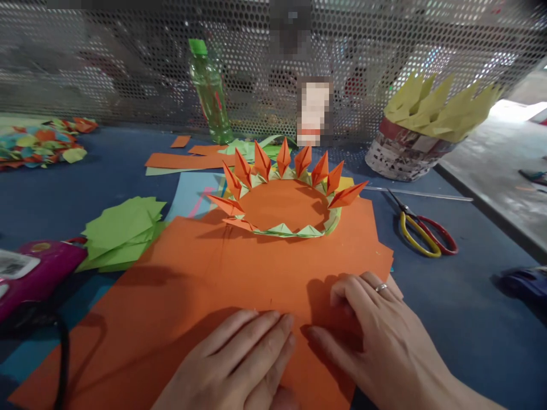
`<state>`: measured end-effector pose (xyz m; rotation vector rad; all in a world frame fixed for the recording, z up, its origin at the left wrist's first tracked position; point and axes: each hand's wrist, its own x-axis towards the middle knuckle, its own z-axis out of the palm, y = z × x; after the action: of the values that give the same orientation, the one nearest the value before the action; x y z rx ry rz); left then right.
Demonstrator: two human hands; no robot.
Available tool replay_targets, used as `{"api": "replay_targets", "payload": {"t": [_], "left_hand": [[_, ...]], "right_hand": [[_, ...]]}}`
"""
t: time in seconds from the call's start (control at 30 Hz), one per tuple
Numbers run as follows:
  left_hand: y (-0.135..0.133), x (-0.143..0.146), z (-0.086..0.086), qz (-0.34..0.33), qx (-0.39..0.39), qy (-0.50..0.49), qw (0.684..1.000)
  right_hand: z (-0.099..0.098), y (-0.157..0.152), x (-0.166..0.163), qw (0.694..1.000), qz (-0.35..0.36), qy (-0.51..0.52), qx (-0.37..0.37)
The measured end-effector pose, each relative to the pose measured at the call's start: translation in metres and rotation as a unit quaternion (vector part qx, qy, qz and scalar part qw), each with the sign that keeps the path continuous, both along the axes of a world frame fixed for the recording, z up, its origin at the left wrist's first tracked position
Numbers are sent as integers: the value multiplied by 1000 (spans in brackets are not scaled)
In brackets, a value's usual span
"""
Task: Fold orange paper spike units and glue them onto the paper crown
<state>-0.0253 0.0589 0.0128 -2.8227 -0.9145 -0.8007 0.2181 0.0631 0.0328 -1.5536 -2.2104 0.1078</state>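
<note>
A large orange paper sheet lies across the blue table in front of me. My left hand rests flat on its near part, fingers together and pointing right. My right hand, with a ring on one finger, presses the sheet's right near edge with bent fingers. Whether it pinches the paper I cannot tell. On the far part of the sheet stands a ring of folded green and orange paper points.
Scissors with red and yellow handles lie to the right. A stack of green paper squares and a magenta device sit at left. At the back stand a green bottle, a basket of yellow folded paper, and a perforated metal screen.
</note>
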Motion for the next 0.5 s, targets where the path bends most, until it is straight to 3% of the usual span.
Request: {"api": "replay_targets", "payload": {"t": [0.3, 0.5], "left_hand": [[-2, 3, 1, -1, -6, -18, 1000], [-3, 5, -2, 13, 1, -19, 1000]], "right_hand": [[0, 1, -11, 1000, -8, -7, 18], [4, 4, -9, 1000, -24, -10, -11]]}}
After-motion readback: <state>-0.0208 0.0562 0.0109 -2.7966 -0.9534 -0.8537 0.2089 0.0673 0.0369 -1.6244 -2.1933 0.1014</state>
